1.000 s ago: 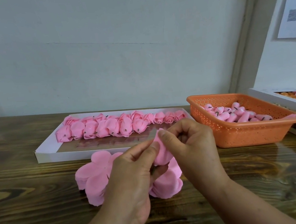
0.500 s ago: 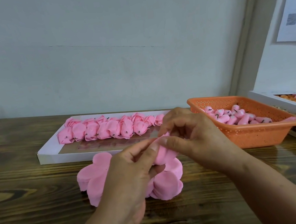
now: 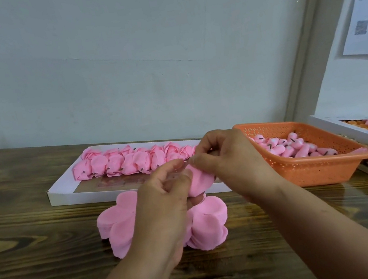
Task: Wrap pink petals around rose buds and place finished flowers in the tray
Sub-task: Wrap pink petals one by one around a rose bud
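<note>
Petal [image 3: 199, 180] upright (slightly tilted) between left hand [image 3: 164, 204] and right hand [image 3: 227, 161].

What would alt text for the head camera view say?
Both hands, left hand and right hand, wrap a pink petal above a petal stack on a wooden table. Behind: a white tray of finished flowers, an orange basket of buds.

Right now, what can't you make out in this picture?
- Bud inside the petal: head view, hidden by the left hand and right hand.
- Petal stack: middle hidden by the left hand.
- Tray: right end hidden by the right hand.
- Wall paper: print blurred, cut by the right edge.
</note>
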A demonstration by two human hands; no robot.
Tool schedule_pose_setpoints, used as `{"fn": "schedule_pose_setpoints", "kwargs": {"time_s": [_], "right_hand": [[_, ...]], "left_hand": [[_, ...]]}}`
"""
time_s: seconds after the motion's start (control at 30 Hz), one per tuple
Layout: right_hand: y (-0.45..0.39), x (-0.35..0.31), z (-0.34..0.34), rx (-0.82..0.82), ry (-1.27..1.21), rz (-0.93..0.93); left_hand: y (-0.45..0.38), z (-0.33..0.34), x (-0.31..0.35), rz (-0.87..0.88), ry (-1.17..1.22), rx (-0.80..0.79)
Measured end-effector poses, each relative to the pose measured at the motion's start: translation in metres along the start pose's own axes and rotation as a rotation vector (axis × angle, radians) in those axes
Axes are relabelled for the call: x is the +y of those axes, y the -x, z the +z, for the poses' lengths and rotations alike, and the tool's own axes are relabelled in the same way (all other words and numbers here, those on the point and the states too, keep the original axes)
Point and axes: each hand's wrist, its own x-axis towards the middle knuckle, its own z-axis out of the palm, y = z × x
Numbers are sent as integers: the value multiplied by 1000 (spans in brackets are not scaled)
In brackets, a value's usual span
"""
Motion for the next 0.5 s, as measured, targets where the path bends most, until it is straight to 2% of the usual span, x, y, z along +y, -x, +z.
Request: {"fn": "schedule_pose_setpoints", "kwargs": {"time_s": [0.17, 0.5], "right_hand": [[-6, 1, 1, -15, 44, 9], [-12, 2, 6, -25, 44, 6]], "left_hand": [[2, -2, -1, 78, -76, 11], [5, -4, -6, 165, -83, 35]]}}
